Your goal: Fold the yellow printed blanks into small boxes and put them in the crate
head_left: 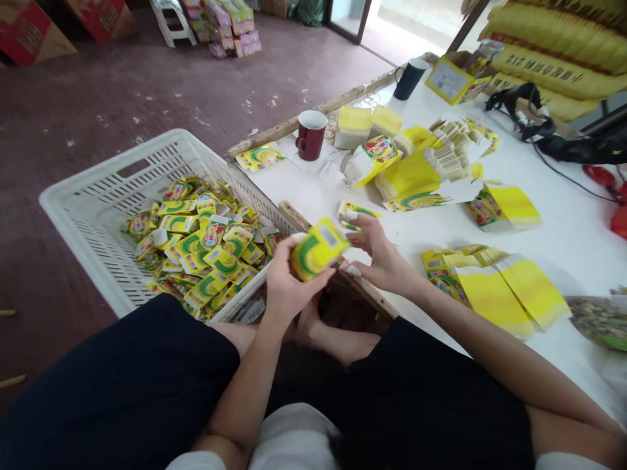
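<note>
The left hand point(287, 282) is wrapped around a small yellow carton point(318, 249), thumb on one side and fingers on the other. The carton is up in the air, between the white plastic crate point(93, 176) and the white table point(406, 243). The right hand point(379, 258) has its thumb and fingers apart, close to the carton's end. The carton is a bit blurry, so I can't tell if that hand touches it or if a flap is open.

To do this well, I think the left hand should hold on softly, because thin card may bend. The end near the right hand should stay free, so its finger and thumb can work there. Pushing slowly and straight should keep the corners neat.

Now to count: one carton in the left hand, one crate, two mugs (one dark red point(311, 137), one dark blue point(410, 81)) and one white stool point(174, 23). The little cartons in the crate point(206, 241) are too many to count.
</note>
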{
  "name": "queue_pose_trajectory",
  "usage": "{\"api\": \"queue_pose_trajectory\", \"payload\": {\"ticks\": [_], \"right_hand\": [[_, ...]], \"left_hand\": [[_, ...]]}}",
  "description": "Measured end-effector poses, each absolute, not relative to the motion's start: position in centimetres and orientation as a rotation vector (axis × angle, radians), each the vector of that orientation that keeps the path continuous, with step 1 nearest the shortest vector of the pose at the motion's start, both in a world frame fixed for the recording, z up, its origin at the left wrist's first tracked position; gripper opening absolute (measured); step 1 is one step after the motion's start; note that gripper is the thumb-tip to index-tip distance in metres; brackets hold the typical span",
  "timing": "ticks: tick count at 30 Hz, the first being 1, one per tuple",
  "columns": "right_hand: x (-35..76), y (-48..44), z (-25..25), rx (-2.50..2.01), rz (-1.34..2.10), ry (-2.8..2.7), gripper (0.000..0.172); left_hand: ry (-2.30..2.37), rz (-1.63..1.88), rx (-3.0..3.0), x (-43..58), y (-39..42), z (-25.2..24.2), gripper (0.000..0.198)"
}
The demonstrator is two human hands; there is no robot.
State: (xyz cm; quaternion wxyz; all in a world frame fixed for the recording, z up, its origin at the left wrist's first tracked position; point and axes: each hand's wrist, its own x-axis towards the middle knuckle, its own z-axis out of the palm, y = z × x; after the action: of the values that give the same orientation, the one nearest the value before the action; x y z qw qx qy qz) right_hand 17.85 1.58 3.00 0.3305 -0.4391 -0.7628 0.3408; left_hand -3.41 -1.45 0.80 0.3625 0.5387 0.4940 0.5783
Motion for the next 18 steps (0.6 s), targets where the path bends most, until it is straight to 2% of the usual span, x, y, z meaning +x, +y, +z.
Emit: {"api": "queue_pose_trajectory", "payload": {"ticks": [1, 3, 5, 8, 10, 12, 18], "right_hand": [[18.7, 2.3, 2.6, -1.231, 0.834, -1.976, 0.065], [20.6, 3.9, 1.5, -1.483, 0.634, -1.944, 0.042], [22.5, 5.3, 0.3, -1.767, 0.445, -1.882, 0.028], [24.0, 6.3, -1.6, -2.093, 0.317, -1.878, 0.029], [24.3, 6.5, -2.5, -2.204, 0.285, -1.929, 0.031], [24.5, 6.7, -3.2, -2.263, 0.294, -1.946, 0.032], [25.6, 7.7, -3.8, -2.264, 0.406, -1.871, 0.034]], "left_hand": [[1.241, 1.615, 1.138, -3.6, -1.1, 0.7, 0.061], [1.158, 1.783, 0.588, -4.1, -0.1, 0.6, 0.055], [1.063, 1.725, 0.105, -4.7, 0.8, 0.5, 0.051], [0.968, 1.488, -0.26, -4.6, 1.5, 0.4, 0.049], [0.92, 1.401, -0.269, -3.7, 1.2, 0.4, 0.034], [0.882, 1.331, -0.222, -2.7, 0.7, 0.4, 0.021], [0.88, 1.244, -0.219, -1.6, -0.1, 0.4, 0.011]]}}
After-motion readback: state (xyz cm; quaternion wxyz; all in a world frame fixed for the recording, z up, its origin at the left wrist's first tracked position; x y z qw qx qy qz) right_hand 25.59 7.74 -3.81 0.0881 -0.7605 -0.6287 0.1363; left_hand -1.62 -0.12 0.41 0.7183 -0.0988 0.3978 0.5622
